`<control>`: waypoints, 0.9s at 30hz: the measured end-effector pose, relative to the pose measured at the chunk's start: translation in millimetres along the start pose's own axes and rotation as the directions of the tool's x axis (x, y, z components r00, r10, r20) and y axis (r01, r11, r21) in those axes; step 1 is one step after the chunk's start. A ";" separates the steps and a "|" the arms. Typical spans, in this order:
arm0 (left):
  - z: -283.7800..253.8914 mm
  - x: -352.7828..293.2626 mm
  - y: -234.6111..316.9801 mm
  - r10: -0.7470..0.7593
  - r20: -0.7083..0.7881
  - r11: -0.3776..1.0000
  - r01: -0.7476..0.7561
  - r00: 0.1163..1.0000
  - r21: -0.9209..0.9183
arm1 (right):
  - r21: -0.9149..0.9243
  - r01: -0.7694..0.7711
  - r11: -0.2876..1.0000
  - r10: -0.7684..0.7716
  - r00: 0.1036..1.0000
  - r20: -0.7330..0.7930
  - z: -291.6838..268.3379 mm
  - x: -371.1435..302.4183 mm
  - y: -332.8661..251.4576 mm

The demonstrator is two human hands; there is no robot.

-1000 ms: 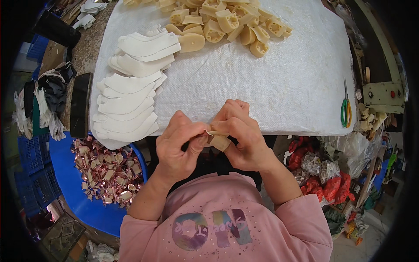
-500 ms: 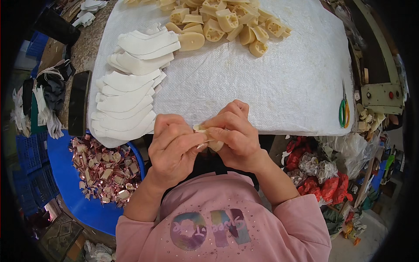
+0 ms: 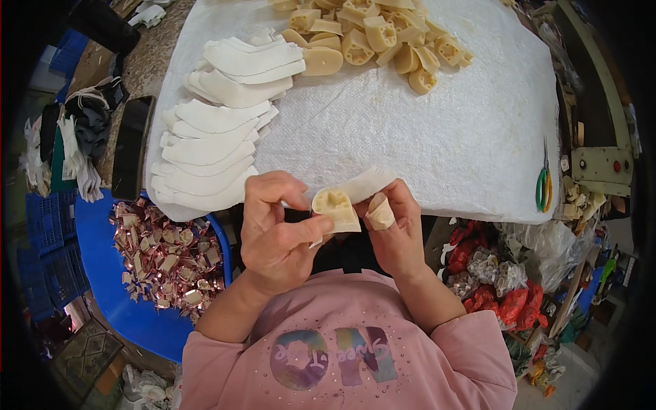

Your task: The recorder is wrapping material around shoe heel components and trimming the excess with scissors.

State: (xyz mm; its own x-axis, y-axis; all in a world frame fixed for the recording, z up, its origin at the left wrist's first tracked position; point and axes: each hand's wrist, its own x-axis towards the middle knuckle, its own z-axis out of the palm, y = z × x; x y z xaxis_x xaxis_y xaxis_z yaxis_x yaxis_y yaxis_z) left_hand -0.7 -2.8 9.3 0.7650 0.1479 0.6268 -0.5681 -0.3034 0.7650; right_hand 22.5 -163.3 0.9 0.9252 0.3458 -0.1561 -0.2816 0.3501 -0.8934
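Observation:
Between my hands, in front of the table's near edge, is a cream plastic shoe heel (image 3: pixel 339 212), its hollow, ribbed end facing up. My left hand (image 3: pixel 279 229) pinches it from the left between thumb and fingers. A curved white covering piece (image 3: pixel 365 184) runs from the heel's far side to my right hand (image 3: pixel 402 236), whose fingers hold its right end. My right thumb wears a beige finger cot (image 3: pixel 380 213). Overlapping white covering pieces (image 3: pixel 205 150) lie in rows at the table's left. Beyond them is a heap of bare cream heels (image 3: pixel 359 44).
White woven sheeting (image 3: pixel 410 130) covers the table. Green-and-orange-handled scissors (image 3: pixel 544 188) lie at its right edge. A black phone (image 3: pixel 133 147) rests to the left. Below, a blue tub (image 3: pixel 102 273) holds shiny pinkish pieces (image 3: pixel 171 263). Red and clear plastic bags (image 3: pixel 509 294) are piled at right.
My hands have moved apart, and the heel, mostly hidden before, now shows its hollow end. The white piece now stretches toward my right hand. The view has shifted slightly.

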 end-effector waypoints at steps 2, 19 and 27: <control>4.1 -0.1 -1.7 0.002 0.042 0.995 0.002 0.999 -0.098 | 0.115 0.057 0.992 -0.057 0.998 -0.007 7.7 1.0 -1.1; 9.8 6.8 1.7 0.020 0.312 0.890 -0.159 0.950 0.427 | -0.483 0.132 0.865 -0.094 0.990 0.102 0.9 2.3 -11.0; 10.9 2.8 0.7 -0.131 0.254 0.978 0.167 0.958 -0.125 | -0.178 -0.141 0.974 0.193 0.929 0.316 -30.0 33.0 -32.2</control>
State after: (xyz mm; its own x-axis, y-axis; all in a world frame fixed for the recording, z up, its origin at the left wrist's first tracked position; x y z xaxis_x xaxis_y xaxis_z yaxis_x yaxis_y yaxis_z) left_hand 4.4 -12.9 10.0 0.8848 -0.0578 0.4625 -0.4656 -0.1538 0.8715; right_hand 69.8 -189.3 11.8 0.7247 0.6640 -0.1839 -0.3598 0.1371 -0.9229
